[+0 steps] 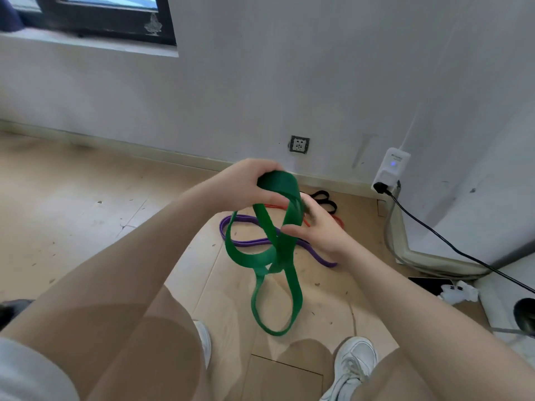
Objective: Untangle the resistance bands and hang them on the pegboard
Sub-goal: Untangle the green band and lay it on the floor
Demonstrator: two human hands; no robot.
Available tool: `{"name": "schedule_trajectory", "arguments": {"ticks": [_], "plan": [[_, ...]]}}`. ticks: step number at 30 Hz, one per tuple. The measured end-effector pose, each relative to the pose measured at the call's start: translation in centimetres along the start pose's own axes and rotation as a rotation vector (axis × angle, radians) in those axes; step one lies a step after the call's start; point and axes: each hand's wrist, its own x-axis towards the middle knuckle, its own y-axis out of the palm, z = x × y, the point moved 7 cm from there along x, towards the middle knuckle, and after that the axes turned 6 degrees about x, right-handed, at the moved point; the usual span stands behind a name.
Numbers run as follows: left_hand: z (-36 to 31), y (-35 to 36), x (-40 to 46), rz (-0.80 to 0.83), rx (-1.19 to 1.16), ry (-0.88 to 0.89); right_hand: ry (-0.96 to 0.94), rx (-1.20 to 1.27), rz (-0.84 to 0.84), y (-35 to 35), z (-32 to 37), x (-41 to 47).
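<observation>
Wall (318,82): pale, with a socket (299,144) low down; no pegboard in view.

Floor (72,198): light wood boards, scuffed; carries the bands not yet lifted.

Green band (262,257): widest item of the task, held up in mid-air above the floor, hanging in several crossed loops with a knot-like crossing near its middle and one long loop dangling lowest.

Left hand (240,183): fingers and thumb curled round the top fold of the green band, carrying its weight.

Right hand (317,227): beside the crossing strands, thumb touching one strand; whether the fingers behind actually grasp it cannot be told.

Purple band (246,241): lying looped on the floor behind the green one.

Red band (275,206) and black band (325,199): on the floor near the wall, partly hidden.

Step in hand, by judgement: untangling the green band, hanging not begun. Next move likely calls for drawing one strand through the crossing while the top stays held.
</observation>
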Motion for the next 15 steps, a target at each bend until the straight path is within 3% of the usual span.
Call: {"name": "schedule_trajectory", "arguments": {"ticks": [8,12,15], "plan": [[-0.9,-1.0,-1.4,-0.003,-0.163,0.087,-0.028,-0.085,0.059,-2.5,1.1,-1.3],[-1.1,-1.8,-1.7,-0.088,-0.240,0.097,-0.046,-0.077,0.039,-3.0,2.1,-1.6],[0.8,-2.0,-2.1,-0.118,-0.286,0.032,-0.094,-0.338,0.000,-4.4,3.8,-2.3]]}}
